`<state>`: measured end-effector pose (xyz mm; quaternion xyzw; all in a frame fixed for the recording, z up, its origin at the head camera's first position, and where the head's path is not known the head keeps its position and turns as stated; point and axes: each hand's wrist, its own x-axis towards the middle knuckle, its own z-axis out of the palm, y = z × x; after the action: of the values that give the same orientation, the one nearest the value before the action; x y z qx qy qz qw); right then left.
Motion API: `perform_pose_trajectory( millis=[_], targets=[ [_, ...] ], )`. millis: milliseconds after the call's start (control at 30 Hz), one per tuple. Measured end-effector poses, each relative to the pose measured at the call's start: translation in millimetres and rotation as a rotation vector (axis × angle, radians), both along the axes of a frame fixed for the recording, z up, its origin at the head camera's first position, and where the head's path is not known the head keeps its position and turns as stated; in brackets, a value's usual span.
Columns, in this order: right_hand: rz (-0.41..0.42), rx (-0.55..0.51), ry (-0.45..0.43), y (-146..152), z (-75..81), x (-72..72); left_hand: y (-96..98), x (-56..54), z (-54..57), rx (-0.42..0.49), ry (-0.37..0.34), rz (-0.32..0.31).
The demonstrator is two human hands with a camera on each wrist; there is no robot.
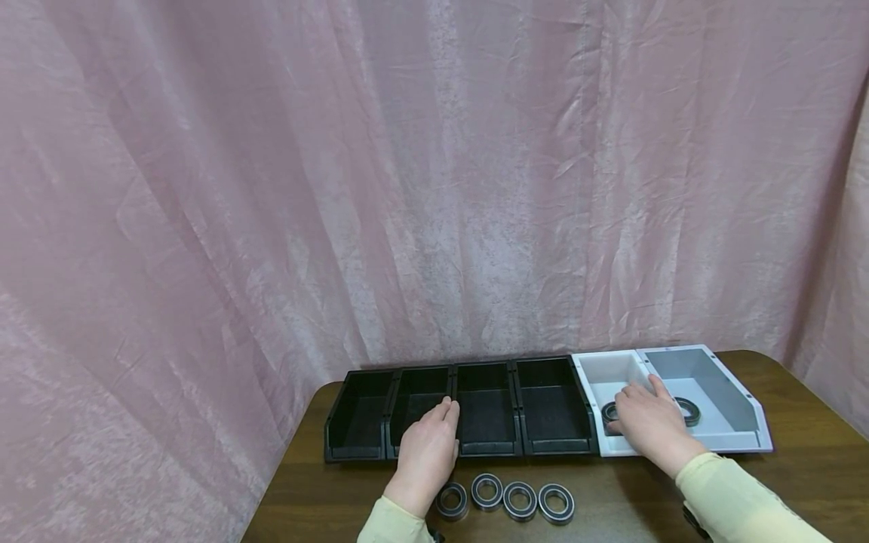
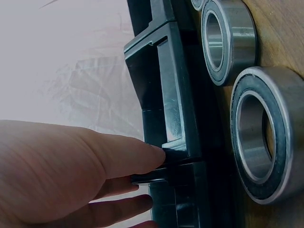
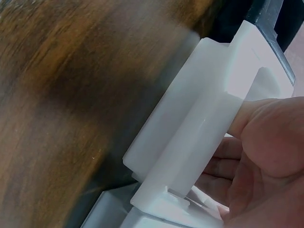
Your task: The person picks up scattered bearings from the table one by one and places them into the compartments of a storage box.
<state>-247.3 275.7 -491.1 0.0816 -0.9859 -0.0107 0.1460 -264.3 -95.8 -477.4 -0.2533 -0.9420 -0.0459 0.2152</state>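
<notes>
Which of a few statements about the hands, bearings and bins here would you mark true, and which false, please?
1. Four bearings lie on the table in front of the black bins. True.
2. The white bins stand left of the black ones. False: they stand to the right.
3. The right hand is at the left white bin. True.
4. The left hand holds a bearing. False: it is at the black bins, with no bearing seen in it.
5. A bearing lies in the right white bin. True.

Four bearings (image 1: 520, 516) before black bins (image 1: 489, 446); curtain (image 1: 448, 181) behind
</notes>
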Motion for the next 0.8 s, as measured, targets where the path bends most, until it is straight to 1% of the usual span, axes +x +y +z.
perform_pose_trajectory(
  millis=[300,600,800],
  targets=[
    [0.008,0.016,-0.029,1.2,0.8,-2.7,0.1,-0.7,-1.1,-0.006,-0.012,0.013],
    [-0.029,0.040,-0.110,-0.7,3.4,-6.4,-0.5,-1.6,-1.5,-0.007,-0.009,0.009],
    [-0.036,0.032,-0.136,-1.6,4.9,-6.8,0.0,-1.6,-1.5,-0.008,-0.020,0.012]
  ],
)
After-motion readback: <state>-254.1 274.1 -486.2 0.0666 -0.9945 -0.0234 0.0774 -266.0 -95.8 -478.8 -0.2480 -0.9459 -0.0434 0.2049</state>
